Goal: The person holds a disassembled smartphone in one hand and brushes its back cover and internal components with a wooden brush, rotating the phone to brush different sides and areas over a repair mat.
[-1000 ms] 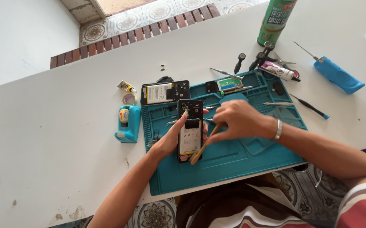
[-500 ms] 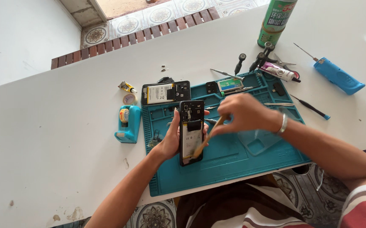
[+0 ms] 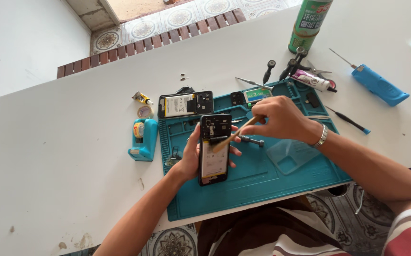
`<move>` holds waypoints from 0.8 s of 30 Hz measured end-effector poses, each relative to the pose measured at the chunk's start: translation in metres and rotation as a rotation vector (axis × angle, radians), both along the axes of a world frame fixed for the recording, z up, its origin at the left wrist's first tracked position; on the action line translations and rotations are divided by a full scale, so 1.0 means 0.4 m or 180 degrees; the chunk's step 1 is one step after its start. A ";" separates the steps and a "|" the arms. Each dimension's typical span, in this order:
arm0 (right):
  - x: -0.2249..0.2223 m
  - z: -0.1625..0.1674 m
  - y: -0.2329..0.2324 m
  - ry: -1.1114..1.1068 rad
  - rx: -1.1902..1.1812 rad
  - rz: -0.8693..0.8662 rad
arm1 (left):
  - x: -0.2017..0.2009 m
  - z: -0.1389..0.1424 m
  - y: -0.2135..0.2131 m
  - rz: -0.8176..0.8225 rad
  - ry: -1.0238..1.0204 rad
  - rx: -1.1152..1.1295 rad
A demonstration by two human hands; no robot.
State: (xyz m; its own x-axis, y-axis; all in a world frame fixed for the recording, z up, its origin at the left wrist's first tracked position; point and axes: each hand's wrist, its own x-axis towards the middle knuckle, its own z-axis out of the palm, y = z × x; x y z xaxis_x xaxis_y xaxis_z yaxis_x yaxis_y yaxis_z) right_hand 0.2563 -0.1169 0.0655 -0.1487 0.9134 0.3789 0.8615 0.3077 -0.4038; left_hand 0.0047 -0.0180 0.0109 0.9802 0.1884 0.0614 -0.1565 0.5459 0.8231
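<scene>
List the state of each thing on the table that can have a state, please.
Phone: back off, held tilted in the left hand.
Brush: in the right hand, bristles on the phone.
Second phone: opened, flat on the table.
Spray can: upright.
Blue screwdriver: lying flat.

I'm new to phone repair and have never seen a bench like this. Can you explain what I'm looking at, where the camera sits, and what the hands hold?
The picture comes from a camera worn on the person's head, looking down at their own two bare hands over a white table. The left hand holds an opened phone with its back cover off, above a teal work mat. The right hand holds a small brush, its tip on the phone's insides. Around them lie a second opened phone, a teal tape dispenser, a green spray can, a blue powered tool, a glue tube and a few screwdrivers.
</scene>
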 end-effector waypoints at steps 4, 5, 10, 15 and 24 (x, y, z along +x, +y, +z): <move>-0.034 -0.017 0.003 -0.0249 -0.0159 0.0443 | 0.001 -0.003 0.009 0.0011 0.0043 -0.0112; -0.052 -0.027 -0.002 -0.0241 -0.0187 0.0629 | 0.002 -0.005 0.011 0.0065 0.0031 0.0002; -0.022 -0.010 -0.001 -0.0251 -0.0138 0.0320 | 0.003 -0.010 0.013 -0.0054 -0.0088 -0.0061; -0.016 -0.008 -0.007 -0.0236 -0.0140 0.0025 | -0.004 -0.002 0.011 -0.0025 -0.0047 -0.0075; -0.025 -0.020 -0.010 0.0267 -0.0262 -0.0006 | -0.017 -0.027 0.015 -0.0197 -0.0264 -0.0056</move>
State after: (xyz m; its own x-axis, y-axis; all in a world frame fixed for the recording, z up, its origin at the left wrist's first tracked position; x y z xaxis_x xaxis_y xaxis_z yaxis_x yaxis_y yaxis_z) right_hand 0.2464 -0.1209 0.0575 -0.1180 0.9422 0.3135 0.8242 0.2690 -0.4983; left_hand -0.0023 -0.0121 0.0003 0.9816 0.1295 0.1401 -0.1894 0.5710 0.7988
